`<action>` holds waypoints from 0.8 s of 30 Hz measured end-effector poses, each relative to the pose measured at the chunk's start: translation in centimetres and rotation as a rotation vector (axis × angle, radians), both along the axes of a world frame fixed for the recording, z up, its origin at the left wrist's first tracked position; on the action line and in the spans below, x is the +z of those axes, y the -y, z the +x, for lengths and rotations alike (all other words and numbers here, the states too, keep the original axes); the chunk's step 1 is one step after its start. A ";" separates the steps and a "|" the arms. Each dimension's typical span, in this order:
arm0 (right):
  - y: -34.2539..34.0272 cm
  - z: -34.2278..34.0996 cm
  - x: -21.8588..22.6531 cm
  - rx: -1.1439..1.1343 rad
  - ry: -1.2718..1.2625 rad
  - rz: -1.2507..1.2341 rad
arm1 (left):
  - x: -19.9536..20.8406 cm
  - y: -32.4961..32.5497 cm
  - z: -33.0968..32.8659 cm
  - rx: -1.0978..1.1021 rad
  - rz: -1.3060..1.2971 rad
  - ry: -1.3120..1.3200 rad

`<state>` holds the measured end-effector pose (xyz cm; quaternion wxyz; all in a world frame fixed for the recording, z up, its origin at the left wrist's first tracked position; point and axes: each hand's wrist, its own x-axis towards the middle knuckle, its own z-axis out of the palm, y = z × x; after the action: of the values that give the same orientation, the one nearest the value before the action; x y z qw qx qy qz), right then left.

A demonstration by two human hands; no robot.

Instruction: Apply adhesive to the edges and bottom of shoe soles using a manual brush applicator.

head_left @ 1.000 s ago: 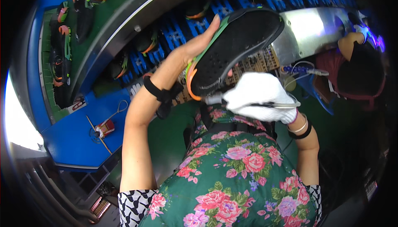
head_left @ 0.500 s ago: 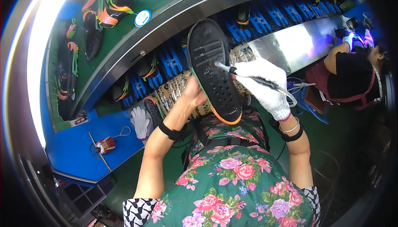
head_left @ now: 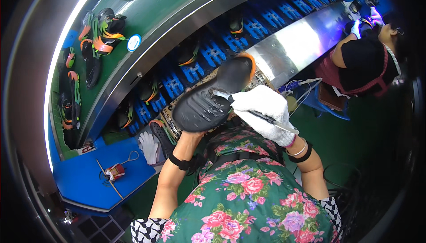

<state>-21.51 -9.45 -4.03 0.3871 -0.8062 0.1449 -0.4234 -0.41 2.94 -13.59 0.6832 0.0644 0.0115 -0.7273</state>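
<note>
A black shoe sole (head_left: pixel 195 110) with an orange edge at its far right end is held slanted in front of me. My left hand (head_left: pixel 193 137), bare, grips it from below at its near left end, and most of the fingers are hidden behind it. In a white knit glove, my right hand (head_left: pixel 262 110) pinches a pen-like brush (head_left: pixel 224 95). A pale tube runs from the brush's back end. Its tip touches or hovers just over the sole's middle, where wet-looking streaks shine. A second perforated sole (head_left: pixel 162 137) lies left of my left forearm.
Beyond my hands, a rack of blue holders (head_left: pixel 214 55) carries several shoe parts. More parts lie on the green shelf (head_left: pixel 128 83) at left. A blue side table (head_left: pixel 84 176) bears a small red container (head_left: pixel 116 172) and a white glove (head_left: pixel 148 146) at its edge. A co-worker (head_left: pixel 368 63) sits at right.
The sole has been turned from upright to slanting right, its orange end now far right, and a smoother, ridged face shows instead of the perforated one. My right hand moved slightly left and down with the brush.
</note>
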 end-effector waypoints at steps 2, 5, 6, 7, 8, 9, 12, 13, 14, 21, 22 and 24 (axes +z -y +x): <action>-0.3 -0.1 0.1 -0.032 0.013 -0.027 | 2.7 1.5 -1.2 0.018 -0.048 -0.120; -0.7 0.0 0.5 -0.067 0.009 -0.078 | -1.2 -0.1 -0.3 -0.064 -0.059 -0.198; -0.8 -0.3 0.7 -0.103 0.006 -0.100 | -2.4 -0.2 -0.5 -0.077 -0.105 -0.193; -0.9 -0.3 0.8 -0.132 -0.007 -0.122 | -2.3 -0.6 -1.4 0.041 0.276 0.051; -0.8 -0.2 0.9 -0.126 -0.007 -0.121 | -2.8 -0.5 -1.6 0.029 0.209 0.061; -0.7 -0.1 1.0 -0.116 -0.007 -0.140 | -2.9 -0.4 -2.1 0.026 0.206 0.104; -0.6 0.1 2.2 -0.094 -0.016 -0.131 | 1.0 1.3 -4.2 0.056 0.226 0.065; -0.5 0.3 2.4 -0.074 -0.017 -0.145 | 2.4 1.9 -4.6 0.028 0.154 -0.027; -0.5 0.5 2.5 -0.054 -0.018 -0.158 | 3.0 2.1 -4.7 0.001 0.082 -0.120; 0.6 2.9 3.6 -0.036 -0.004 -0.275 | 1.8 0.9 -4.5 0.047 0.293 0.353; 0.4 3.3 3.7 -0.050 -0.020 -0.297 | 1.8 0.7 -4.5 0.061 0.317 0.387; -0.4 4.2 3.3 -0.053 -0.004 -0.301 | -1.4 -0.3 -3.9 0.063 0.067 -0.011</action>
<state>-17.35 -9.05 -0.73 0.2504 -0.8519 0.1019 -0.4486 -4.34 3.28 -14.96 0.7032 0.0831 0.0416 -0.7049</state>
